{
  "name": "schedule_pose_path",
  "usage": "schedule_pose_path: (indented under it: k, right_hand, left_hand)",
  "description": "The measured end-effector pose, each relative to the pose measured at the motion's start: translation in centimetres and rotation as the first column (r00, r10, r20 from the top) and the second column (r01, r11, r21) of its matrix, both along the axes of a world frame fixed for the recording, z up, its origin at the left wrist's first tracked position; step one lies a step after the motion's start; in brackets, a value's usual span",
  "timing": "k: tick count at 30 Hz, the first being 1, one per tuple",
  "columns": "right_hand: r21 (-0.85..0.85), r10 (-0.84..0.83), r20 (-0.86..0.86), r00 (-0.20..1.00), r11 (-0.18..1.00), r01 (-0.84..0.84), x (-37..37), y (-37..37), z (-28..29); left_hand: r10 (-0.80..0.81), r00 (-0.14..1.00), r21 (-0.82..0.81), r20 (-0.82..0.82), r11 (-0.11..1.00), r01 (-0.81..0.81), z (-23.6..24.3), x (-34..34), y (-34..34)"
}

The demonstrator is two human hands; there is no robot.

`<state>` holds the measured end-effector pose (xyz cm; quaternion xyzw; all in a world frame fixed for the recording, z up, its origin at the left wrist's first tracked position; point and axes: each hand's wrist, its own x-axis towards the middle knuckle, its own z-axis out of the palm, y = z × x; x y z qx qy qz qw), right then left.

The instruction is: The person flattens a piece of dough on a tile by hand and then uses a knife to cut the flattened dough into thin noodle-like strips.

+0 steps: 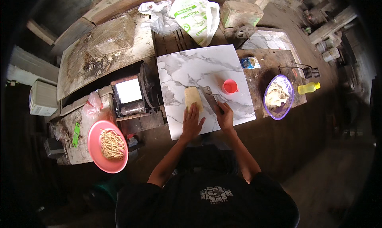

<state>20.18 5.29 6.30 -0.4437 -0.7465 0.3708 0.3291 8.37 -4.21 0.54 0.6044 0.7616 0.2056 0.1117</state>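
A pale, flat slab of dough lies lengthwise on a white marble-patterned board. My left hand rests on its near end, fingers stretched out and flat. In my right hand is a cleaver, gripped by its handle. The broad dark blade points away from me, just right of the dough; whether it touches the dough I cannot tell. Behind the cleaver, to the right, stands a red cup.
Left of the board sits a machine with a dark wheel. A pink basin holds thin dough sticks. To the right are a purple-rimmed bowl of dough and a yellow bottle. White plastic bags lie beyond the board.
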Motion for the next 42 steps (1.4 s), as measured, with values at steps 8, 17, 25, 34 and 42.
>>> schedule_pose_path:
  k: [8,17,25,34,42]
  right_hand:
    - [0.072,0.177,-0.013,0.984,0.982,-0.176,-1.6,1.1,-0.5]
    - [0.034,0.238,-0.018,0.971,0.971,-0.237,-1.3,2.3,-0.6]
    - [0.028,0.258,-0.105,0.960,0.966,-0.256,-1.5,2.8,-2.0]
    - [-0.014,0.363,-0.045,0.931,0.931,-0.364,-4.3,1.5,-2.2]
    - [0.054,0.456,-0.135,0.880,0.890,-0.453,-7.9,-3.6,-2.8]
  left_hand:
    - [0.230,0.966,0.072,-0.115,0.972,-0.223,-0.8,0.5,2.6]
    - [0.294,0.942,0.057,-0.164,0.956,-0.289,-0.5,0.1,2.4]
    - [0.358,0.916,0.082,-0.179,0.933,-0.349,-0.8,0.6,2.4]
    - [0.326,0.740,0.146,0.588,0.858,-0.493,0.6,-3.6,0.5]
    - [0.354,0.363,-0.162,0.862,0.870,-0.465,6.0,-4.6,0.7]
